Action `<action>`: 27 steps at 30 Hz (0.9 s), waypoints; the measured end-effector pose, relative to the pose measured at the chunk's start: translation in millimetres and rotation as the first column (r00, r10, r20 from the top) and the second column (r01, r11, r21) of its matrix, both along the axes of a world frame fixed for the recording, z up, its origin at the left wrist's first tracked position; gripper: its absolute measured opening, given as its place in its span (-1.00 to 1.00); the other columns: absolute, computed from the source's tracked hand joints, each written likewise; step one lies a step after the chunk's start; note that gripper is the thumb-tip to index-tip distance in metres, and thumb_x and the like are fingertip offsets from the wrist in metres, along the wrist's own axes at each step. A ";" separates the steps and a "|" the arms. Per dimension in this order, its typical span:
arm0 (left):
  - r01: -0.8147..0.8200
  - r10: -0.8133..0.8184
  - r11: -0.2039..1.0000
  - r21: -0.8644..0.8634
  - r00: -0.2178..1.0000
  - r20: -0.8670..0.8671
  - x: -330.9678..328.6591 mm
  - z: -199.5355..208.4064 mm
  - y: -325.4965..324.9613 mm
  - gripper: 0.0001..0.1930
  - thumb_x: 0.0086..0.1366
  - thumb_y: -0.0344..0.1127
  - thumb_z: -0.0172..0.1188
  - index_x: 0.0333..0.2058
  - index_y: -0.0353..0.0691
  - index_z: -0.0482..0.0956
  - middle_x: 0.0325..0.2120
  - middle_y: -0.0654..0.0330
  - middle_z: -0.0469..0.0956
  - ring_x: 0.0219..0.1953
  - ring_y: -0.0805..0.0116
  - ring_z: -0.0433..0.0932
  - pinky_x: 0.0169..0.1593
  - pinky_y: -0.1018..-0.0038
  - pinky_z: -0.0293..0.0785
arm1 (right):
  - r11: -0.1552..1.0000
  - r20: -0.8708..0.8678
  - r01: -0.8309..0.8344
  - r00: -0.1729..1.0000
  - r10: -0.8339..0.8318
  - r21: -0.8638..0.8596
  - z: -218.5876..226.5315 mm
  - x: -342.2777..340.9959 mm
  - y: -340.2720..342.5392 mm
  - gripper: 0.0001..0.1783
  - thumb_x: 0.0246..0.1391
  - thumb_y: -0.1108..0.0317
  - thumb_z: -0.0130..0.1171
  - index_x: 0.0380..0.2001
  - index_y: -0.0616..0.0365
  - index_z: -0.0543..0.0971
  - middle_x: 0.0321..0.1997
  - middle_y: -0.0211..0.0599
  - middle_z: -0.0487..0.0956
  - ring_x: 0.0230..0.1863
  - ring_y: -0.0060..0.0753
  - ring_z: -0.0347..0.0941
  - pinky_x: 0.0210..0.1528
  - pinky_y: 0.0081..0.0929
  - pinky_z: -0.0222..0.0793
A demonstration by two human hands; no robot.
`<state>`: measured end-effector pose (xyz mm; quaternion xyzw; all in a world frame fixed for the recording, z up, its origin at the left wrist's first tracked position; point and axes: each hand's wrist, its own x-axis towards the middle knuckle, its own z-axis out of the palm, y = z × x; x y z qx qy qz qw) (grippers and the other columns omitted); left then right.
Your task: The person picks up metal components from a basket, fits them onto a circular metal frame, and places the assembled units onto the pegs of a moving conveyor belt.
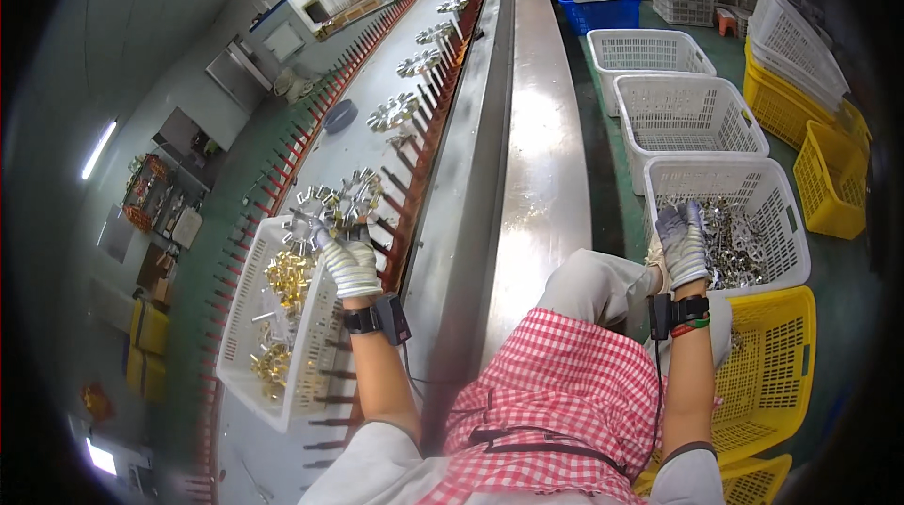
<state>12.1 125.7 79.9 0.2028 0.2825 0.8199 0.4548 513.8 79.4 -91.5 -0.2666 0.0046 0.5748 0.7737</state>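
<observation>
Far left of the steel ledge (541,175): row of dark pegs on red bases (299,138), edging a pale table (273,463). Next, nearer the ledge but still left of it, white basket (311,354) tilted across that table; probably put there for easy reach. Inside, gold-coloured pieces (287,279), loose in two heaps. At its far end, silver cluster (306,222), spokes splayed.

Left of the ledge too, left hand (351,262) in striped glove, fingers partly curled at the cluster and basket rim. Can't tell if gripping or just touching. Further along the same side, flower-shaped silver clusters (394,112) in a line, spaced apart, perhaps to keep spokes from catching.

At the ledge's near end, red checked apron (565,392). Right of the ledge, right hand (682,239), gloved, fingers reaching down into a white crate (725,180) over small silver pieces (739,246); grasp not visible, can't tell. Crate likely kept low beside the knee for a short reach. Same side, nearer: yellow crate (786,354).
</observation>
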 end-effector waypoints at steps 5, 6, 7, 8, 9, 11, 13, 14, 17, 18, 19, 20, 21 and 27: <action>-0.116 0.113 0.990 -0.083 0.993 -0.044 0.0 3.2 -25.0 -0.55 0.08 -0.02 0.06 -0.12 -0.14 0.32 -0.21 0.16 0.41 -0.26 0.31 0.41 -0.11 0.28 0.36 | 0.999 0.156 -0.004 0.988 0.012 -0.049 51.4 -29.8 -15.7 -0.50 -0.15 0.02 0.16 -0.23 0.16 0.39 -0.18 -0.22 0.41 -0.15 -0.28 0.34 -0.06 -0.37 0.26; -0.131 0.128 0.991 -0.041 0.990 -0.063 2.6 6.0 -29.8 -0.58 0.09 -0.04 0.05 -0.11 -0.12 0.34 -0.21 0.18 0.43 -0.24 0.32 0.42 -0.14 0.33 0.38 | 0.997 0.157 -0.078 0.984 0.081 -0.026 51.6 -28.1 -15.5 -0.51 -0.14 0.03 0.15 -0.24 0.17 0.39 -0.20 -0.22 0.42 -0.18 -0.29 0.36 -0.09 -0.36 0.29; -0.153 0.152 0.988 -0.004 0.985 -0.081 10.8 14.9 -36.1 -0.60 0.10 -0.06 0.03 -0.11 -0.10 0.35 -0.20 0.19 0.44 -0.22 0.33 0.42 -0.16 0.39 0.39 | 0.987 0.160 -0.160 0.974 0.159 -0.008 54.9 -29.4 -14.9 -0.53 -0.12 0.04 0.13 -0.24 0.17 0.39 -0.22 -0.23 0.44 -0.22 -0.30 0.38 -0.13 -0.34 0.32; -0.206 0.205 0.979 0.010 0.971 -0.125 25.0 20.7 -40.2 -0.65 0.19 -0.21 -0.08 -0.04 -0.10 0.28 -0.27 0.20 0.46 -0.29 0.37 0.44 -0.17 0.49 0.40 | 0.984 0.210 -0.180 0.961 0.180 -0.018 59.7 -30.9 -16.8 -0.55 -0.10 0.06 0.12 -0.26 0.20 0.38 -0.27 -0.20 0.46 -0.27 -0.29 0.42 -0.19 -0.33 0.36; -0.217 0.217 0.976 0.013 0.968 -0.125 0.2 3.6 -43.7 -0.65 0.19 -0.21 -0.08 -0.04 -0.10 0.28 -0.27 0.20 0.46 -0.29 0.37 0.44 -0.17 0.49 0.40 | 0.981 0.209 -0.192 0.959 0.191 -0.015 73.6 -37.9 -20.5 -0.55 -0.10 0.06 0.12 -0.26 0.20 0.38 -0.27 -0.20 0.46 -0.27 -0.29 0.42 -0.19 -0.33 0.36; 0.037 0.181 0.940 0.338 0.787 -0.590 -74.6 -50.6 -44.6 -0.63 0.20 -0.35 -0.15 0.01 -0.10 0.19 -0.45 0.28 0.47 -0.49 0.47 0.44 -0.40 0.60 0.43 | 0.954 0.318 -0.300 0.902 0.292 -0.024 93.2 -55.7 -21.8 -0.53 -0.11 0.06 0.12 -0.25 0.22 0.38 -0.28 -0.12 0.45 -0.27 -0.23 0.42 -0.19 -0.33 0.37; -0.627 0.602 0.779 -0.006 0.751 -0.272 11.3 -5.0 -24.8 -0.63 0.21 -0.42 -0.25 0.02 -0.15 0.14 -0.71 0.46 0.35 -0.82 0.67 0.21 -0.77 0.74 0.16 | 0.950 0.342 -0.310 0.889 0.304 -0.039 91.2 -49.9 -25.6 -0.50 -0.12 0.05 0.13 -0.23 0.23 0.37 -0.28 -0.07 0.45 -0.27 -0.20 0.42 -0.18 -0.31 0.37; -0.609 0.582 0.793 -0.020 0.768 -0.268 20.1 5.9 -32.7 -0.63 0.21 -0.42 -0.25 0.02 -0.15 0.14 -0.71 0.46 0.35 -0.82 0.67 0.21 -0.77 0.74 0.16 | 0.931 0.363 -0.362 0.863 0.351 -0.042 93.7 -54.2 -26.3 -0.49 -0.11 0.05 0.13 -0.21 0.24 0.36 -0.24 -0.07 0.44 -0.26 -0.21 0.41 -0.17 -0.31 0.36; 0.430 -0.517 0.817 0.385 0.841 0.158 8.1 19.9 -69.8 -0.79 0.15 -0.09 -0.13 -0.48 -0.08 0.21 -0.82 0.45 0.25 -0.85 0.68 0.14 -0.75 0.73 0.09 | 0.846 0.412 -0.528 0.759 0.505 -0.065 84.4 -72.6 -18.4 -0.46 -0.13 0.05 0.14 -0.19 0.24 0.35 -0.21 -0.14 0.43 -0.19 -0.29 0.40 -0.11 -0.38 0.34; 0.610 -0.814 0.535 0.585 0.557 0.164 2.4 15.8 -83.8 -0.67 0.12 0.02 -0.08 -0.65 -0.06 0.23 -0.86 0.45 0.22 -0.86 0.68 0.11 -0.74 0.73 0.06 | 0.776 0.522 -0.631 0.659 0.542 -0.008 79.9 -77.5 -15.3 -0.46 -0.10 0.06 0.13 -0.16 0.26 0.33 -0.20 -0.14 0.43 -0.19 -0.29 0.40 -0.10 -0.39 0.33; 0.634 -0.977 0.187 0.750 0.202 0.073 -2.9 13.1 -93.5 -0.52 0.10 0.13 -0.04 -0.82 -0.04 0.25 -0.90 0.45 0.18 -0.87 0.68 0.08 -0.74 0.73 0.04 | 0.678 0.623 -0.734 0.545 0.561 0.031 80.6 -88.5 -12.1 -0.45 -0.08 0.07 0.11 -0.13 0.27 0.31 -0.19 -0.15 0.43 -0.19 -0.30 0.40 -0.09 -0.40 0.33; 0.631 -0.978 0.183 0.754 0.197 0.073 -7.8 10.7 -99.4 -0.49 0.06 0.20 -0.03 -0.85 -0.02 0.21 -0.90 0.44 0.18 -0.86 0.68 0.08 -0.74 0.73 0.01 | 0.618 0.637 -0.783 0.511 0.577 0.068 95.4 -108.5 -14.5 -0.44 -0.05 0.09 0.08 -0.09 0.28 0.28 -0.16 -0.14 0.42 -0.16 -0.31 0.39 -0.07 -0.41 0.31; 0.629 -0.978 0.183 0.755 0.194 0.075 -13.9 6.0 -103.2 -0.46 0.01 0.26 -0.02 -0.87 0.00 0.17 -0.90 0.44 0.17 -0.86 0.68 0.07 -0.74 0.73 -0.01 | 0.550 0.649 -0.829 0.476 0.594 0.105 114.1 -132.3 -16.2 -0.43 -0.03 0.10 0.05 -0.05 0.29 0.25 -0.14 -0.14 0.40 -0.13 -0.32 0.37 -0.05 -0.43 0.30; 0.522 -0.676 0.712 0.469 0.691 0.258 -23.1 25.7 -140.7 -0.62 0.10 0.05 0.00 -0.36 -0.19 0.38 -0.59 0.34 0.26 -0.58 0.55 0.22 -0.50 0.56 0.16 | 0.353 0.708 -0.936 0.251 0.660 0.003 172.5 -304.4 27.9 -0.21 -0.08 -0.08 0.05 0.04 0.32 0.12 -0.02 -0.14 0.30 0.00 -0.33 0.24 -0.02 -0.39 0.22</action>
